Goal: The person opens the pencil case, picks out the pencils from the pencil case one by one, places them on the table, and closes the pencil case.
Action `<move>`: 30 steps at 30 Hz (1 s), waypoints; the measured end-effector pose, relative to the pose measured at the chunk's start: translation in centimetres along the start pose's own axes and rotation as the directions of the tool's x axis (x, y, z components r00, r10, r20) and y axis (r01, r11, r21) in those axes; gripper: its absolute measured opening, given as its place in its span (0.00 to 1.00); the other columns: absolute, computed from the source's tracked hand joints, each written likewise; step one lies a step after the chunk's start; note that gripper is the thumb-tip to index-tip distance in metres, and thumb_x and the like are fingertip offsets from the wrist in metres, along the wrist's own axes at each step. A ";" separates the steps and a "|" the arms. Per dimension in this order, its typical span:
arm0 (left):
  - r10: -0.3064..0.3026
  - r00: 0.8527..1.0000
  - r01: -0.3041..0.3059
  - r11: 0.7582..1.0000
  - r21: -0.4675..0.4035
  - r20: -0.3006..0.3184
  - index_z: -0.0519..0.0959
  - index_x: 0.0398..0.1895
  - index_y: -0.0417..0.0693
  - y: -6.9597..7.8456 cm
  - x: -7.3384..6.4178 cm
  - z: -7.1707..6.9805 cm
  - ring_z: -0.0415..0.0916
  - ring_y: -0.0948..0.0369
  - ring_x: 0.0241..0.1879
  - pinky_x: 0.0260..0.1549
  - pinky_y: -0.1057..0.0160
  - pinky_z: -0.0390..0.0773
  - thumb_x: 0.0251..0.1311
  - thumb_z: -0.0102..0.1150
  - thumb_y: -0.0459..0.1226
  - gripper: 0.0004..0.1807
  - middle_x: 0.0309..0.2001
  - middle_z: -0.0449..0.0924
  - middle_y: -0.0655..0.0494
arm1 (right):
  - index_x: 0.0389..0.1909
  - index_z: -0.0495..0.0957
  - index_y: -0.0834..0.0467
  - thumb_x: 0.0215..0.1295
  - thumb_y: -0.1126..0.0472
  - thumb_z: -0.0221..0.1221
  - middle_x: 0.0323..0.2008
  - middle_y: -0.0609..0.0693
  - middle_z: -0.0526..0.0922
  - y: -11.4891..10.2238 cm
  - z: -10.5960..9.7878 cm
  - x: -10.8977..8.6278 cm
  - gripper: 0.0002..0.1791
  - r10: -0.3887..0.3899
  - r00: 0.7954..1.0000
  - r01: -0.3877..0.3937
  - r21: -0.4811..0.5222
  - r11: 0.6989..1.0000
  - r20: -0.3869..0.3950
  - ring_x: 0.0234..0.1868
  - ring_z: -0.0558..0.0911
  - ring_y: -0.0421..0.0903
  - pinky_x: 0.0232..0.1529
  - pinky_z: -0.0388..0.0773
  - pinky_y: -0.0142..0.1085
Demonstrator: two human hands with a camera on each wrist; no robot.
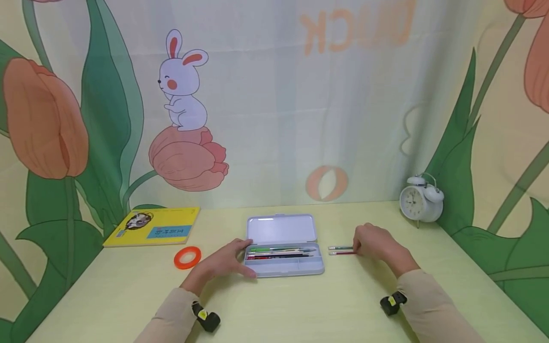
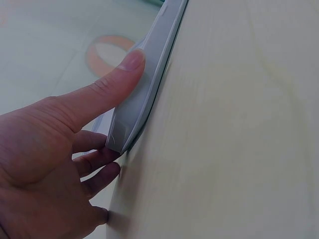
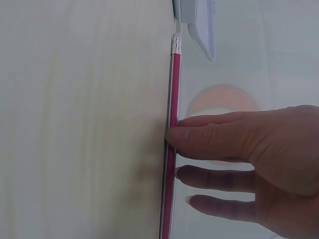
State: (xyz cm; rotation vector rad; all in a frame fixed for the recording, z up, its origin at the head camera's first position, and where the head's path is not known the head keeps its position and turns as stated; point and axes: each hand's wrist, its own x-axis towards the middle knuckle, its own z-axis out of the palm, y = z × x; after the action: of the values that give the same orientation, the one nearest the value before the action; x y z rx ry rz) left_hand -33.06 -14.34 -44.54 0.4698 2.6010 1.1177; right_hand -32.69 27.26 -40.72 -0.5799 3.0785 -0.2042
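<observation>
An open white pencil case [image 1: 279, 274] lies on the table with its lid [image 1: 280, 229] tipped back. Several pencils [image 1: 274, 250] fill its rear compartment. At its left end my left hand [image 1: 225, 261] holds the case, thumb at the front and fingers around the corner, as the left wrist view shows. To the right of the case, a red pencil [image 3: 175, 89] and a green pencil [image 1: 339, 247] lie side by side, eraser ends toward it. My right hand [image 1: 377, 245] pinches the red pencil between thumb and index finger; its other fingers hang apart. The pencils' far ends are hidden beneath that hand.
An orange tape ring [image 1: 187, 257] lies left of my left hand. Behind it sits a yellow book [image 1: 171, 219]. A white alarm clock [image 1: 421, 200] stands at the back right. A printed curtain [image 1: 274, 119] hangs along the table's rear edge.
</observation>
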 end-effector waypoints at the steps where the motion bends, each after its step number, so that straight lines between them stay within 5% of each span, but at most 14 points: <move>1: -0.002 1.000 0.002 1.000 -0.001 0.001 0.62 0.77 0.50 0.0 0.0 0.0 0.60 0.48 0.69 0.66 0.40 0.63 0.41 0.81 0.51 0.57 0.69 0.64 0.48 | 0.26 0.89 0.53 0.54 0.70 0.70 0.30 0.46 0.85 0.0 0.0 0.0 0.07 0.003 1.000 -0.003 0.000 1.000 0.001 0.28 0.74 0.42 0.33 0.80 0.43; 30: 0.008 1.000 -0.008 1.000 -0.005 -0.007 0.63 0.76 0.49 0.3 -0.2 0.0 0.58 0.46 0.70 0.68 0.39 0.60 0.42 0.82 0.49 0.56 0.71 0.62 0.47 | 0.28 0.90 0.55 0.55 0.67 0.71 0.32 0.47 0.86 0.8 0.4 0.6 0.03 -0.011 0.999 0.009 -0.027 1.000 -0.040 0.33 0.81 0.45 0.36 0.82 0.47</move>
State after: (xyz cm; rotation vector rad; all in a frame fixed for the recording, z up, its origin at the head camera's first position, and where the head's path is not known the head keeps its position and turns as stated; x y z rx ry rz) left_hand -32.82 -14.21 -44.31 0.4764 2.6034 1.1302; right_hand -33.55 27.73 -41.21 -0.5998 3.1227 -0.1765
